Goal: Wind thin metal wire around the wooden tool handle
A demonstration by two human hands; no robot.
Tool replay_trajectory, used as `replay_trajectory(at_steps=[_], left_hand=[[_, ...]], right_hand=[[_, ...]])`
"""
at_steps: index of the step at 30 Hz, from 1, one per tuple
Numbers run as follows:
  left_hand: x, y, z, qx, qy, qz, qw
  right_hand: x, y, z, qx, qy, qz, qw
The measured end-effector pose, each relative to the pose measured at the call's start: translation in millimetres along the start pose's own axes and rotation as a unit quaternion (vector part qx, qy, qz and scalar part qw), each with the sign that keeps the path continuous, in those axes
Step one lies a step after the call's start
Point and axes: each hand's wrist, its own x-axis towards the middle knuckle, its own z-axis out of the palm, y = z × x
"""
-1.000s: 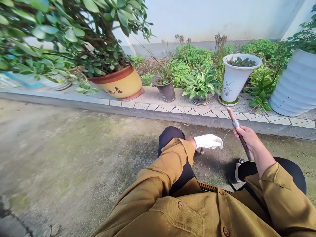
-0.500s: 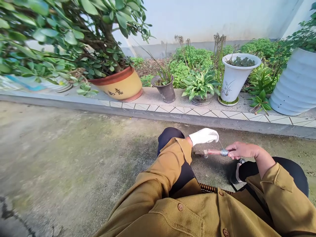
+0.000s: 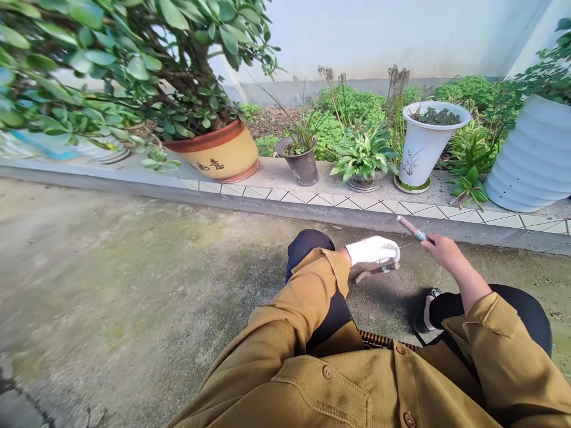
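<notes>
My left hand [image 3: 372,250], in a white knitted glove, is closed with its fingers curled downward. Just under its fingertips is a curved brownish stick [image 3: 367,274] with a pale silvery band near one end; the glove appears to grip it there. My right hand [image 3: 442,248] is bare and closed round one end of a short pinkish-brown stick [image 3: 407,225]. Silvery wire [image 3: 419,236] is wound about this stick close to my fingers. A thin strand [image 3: 407,245] stretches between the glove and my right hand.
A low tiled ledge [image 3: 321,200] runs across in front of me. On it stand a yellow pot [image 3: 223,156], a small dark pot [image 3: 304,169], a leafy plant [image 3: 364,153], a white flared pot [image 3: 419,156] and a ribbed white pot [image 3: 530,154]. Concrete ground [image 3: 156,267] lies below.
My right hand has swung up and away from the glove, tilting its wire-wound stick upward. The curved stick now shows beneath the glove, and the strand lies closer to level.
</notes>
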Motion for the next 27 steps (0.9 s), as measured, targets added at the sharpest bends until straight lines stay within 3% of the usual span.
replay_trajectory(at_steps=[2,4,6,8,10,14,16,18,20,22,24,27], left_hand=[[-3.3,9.1,-2.5,0.013,0.031,-0.004,0.999],[-4.8,14.8,-3.9,0.011,0.054,-0.012,0.998],[-3.7,15.4,-3.9,0.006,0.067,-0.014,0.998],[0.0,11.2,-2.8,-0.005,0.078,-0.005,0.997],[4.8,3.7,-1.6,-0.016,0.084,0.010,0.996],[11.4,-11.4,-1.0,-0.007,0.048,0.020,0.999],[11.5,-15.5,-0.7,-0.007,0.000,0.017,1.000],[10.3,-16.7,0.0,-0.017,-0.035,0.015,0.999],[8.5,-15.6,0.8,-0.022,-0.046,0.019,0.999],[6.4,-12.6,0.9,-0.005,-0.037,0.017,0.999],[4.1,-8.5,0.1,0.023,-0.024,0.007,0.999],[0.6,-1.4,-2.2,0.053,-0.011,-0.002,0.999]], right_hand=[[-6.5,-7.6,4.9,-0.084,-0.061,-0.025,0.994],[-18.1,-18.3,5.5,-0.079,-0.193,-0.061,0.976],[-31.0,-27.6,0.0,-0.007,-0.354,-0.112,0.928],[-41.0,-32.0,-11.0,0.103,-0.445,-0.155,0.876],[-45.2,-30.7,-23.3,0.228,-0.397,-0.171,0.873],[-33.4,-17.4,-31.5,0.392,-0.123,-0.121,0.903],[-21.4,-9.9,-25.0,0.383,-0.058,-0.076,0.919],[-10.2,-4.5,-15.8,0.295,-0.032,-0.034,0.954],[-3.2,-2.8,-7.2,0.139,-0.022,-0.007,0.990],[-2.0,-5.2,-0.3,-0.019,-0.050,-0.011,0.999],[-7.0,-11.2,5.2,-0.099,-0.118,-0.035,0.987],[-21.5,-21.8,8.4,-0.088,-0.271,-0.080,0.955]])
